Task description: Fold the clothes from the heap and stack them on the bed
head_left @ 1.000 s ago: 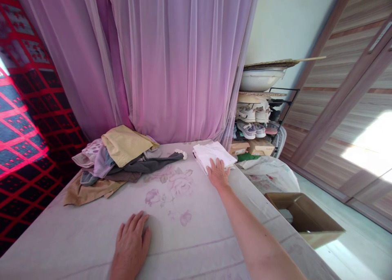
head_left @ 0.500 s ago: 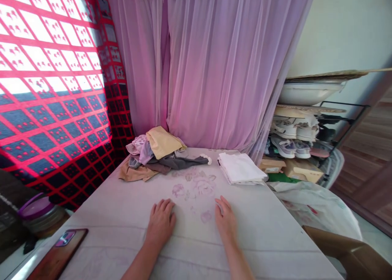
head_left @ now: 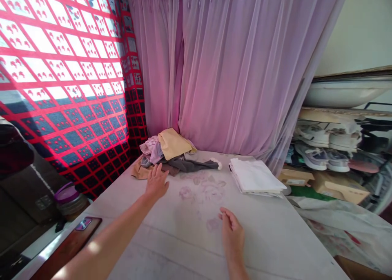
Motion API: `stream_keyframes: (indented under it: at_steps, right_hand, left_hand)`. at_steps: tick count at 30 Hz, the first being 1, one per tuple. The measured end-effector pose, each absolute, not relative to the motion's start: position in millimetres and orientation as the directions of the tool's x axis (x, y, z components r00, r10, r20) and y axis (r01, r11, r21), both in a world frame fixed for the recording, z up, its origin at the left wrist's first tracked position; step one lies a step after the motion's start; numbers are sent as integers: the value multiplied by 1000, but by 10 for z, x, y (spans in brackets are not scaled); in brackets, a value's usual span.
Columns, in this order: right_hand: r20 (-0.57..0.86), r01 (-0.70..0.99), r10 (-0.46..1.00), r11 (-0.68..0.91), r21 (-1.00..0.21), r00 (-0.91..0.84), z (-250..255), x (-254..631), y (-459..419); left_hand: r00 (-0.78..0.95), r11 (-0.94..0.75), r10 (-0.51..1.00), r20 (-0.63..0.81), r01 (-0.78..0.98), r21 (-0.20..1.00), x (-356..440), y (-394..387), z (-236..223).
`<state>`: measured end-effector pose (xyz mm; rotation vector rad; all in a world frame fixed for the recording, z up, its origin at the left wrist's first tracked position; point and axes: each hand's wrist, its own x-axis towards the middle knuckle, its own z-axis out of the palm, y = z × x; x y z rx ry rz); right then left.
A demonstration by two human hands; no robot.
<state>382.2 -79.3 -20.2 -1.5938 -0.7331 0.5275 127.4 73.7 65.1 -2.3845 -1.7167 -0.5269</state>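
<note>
My left hand [head_left: 157, 183] is stretched forward at the near edge of a heap of clothes, fingers spread and holding nothing. Its fingertips overlap the brown cloth [head_left: 139, 171] at the bottom of the heap; whether they touch it I cannot tell. A folded yellow cloth [head_left: 174, 144] tops the pile, beside a pink patterned cloth [head_left: 150, 144]. Out to the right runs a dark grey garment [head_left: 192, 165] with a pale ruffled end. My right hand [head_left: 233, 233] rests on its side over the flowered table cover [head_left: 190, 231], fingers loosely bent, nothing in them.
A stack of folded white cloth [head_left: 255, 174] lies at the table's right side. On the left edge is a phone [head_left: 69, 247], with a purple-lidded jar [head_left: 69, 200] beyond it. Purple curtains [head_left: 229, 76] hang behind. Shoes [head_left: 318, 157] and boxes [head_left: 339, 186] fill a rack at right.
My left hand has moved forward from the table's middle to the clothes heap. My right hand has curled its fingers and turned more onto its side. The view has swung left.
</note>
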Motion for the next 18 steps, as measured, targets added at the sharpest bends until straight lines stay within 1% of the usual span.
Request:
stream_keyframes:
  at_steps: [2,4,8,12,15,18]
  right_hand:
    - [65,168,725,-71,-983,686,-182,3821,-788]
    - [57,168,732,-79,-983,679,-172,3822,-785]
    - [52,162,738,-78,-984,672,-174,3830,-773]
    - [70,192,739,-82,-978,670,-159,3825,-765]
    - [84,191,728,-65,-979,680,-132,3816,-765]
    - [97,189,723,-47,-981,684,-112,3809,-763]
  left_hand:
    - [355,-395,843,404,918,18,1252,912,816]
    - [399,-442,813,425,897,2,1257,1057,908]
    - [426,-488,790,441,872,32,1307,1251,969]
    - [458,-519,790,408,854,44,1340,1305,1041]
    - [445,-520,795,413,850,84,1366,1277,1139]
    - [383,-496,818,430,848,188,1423,1228,1263]
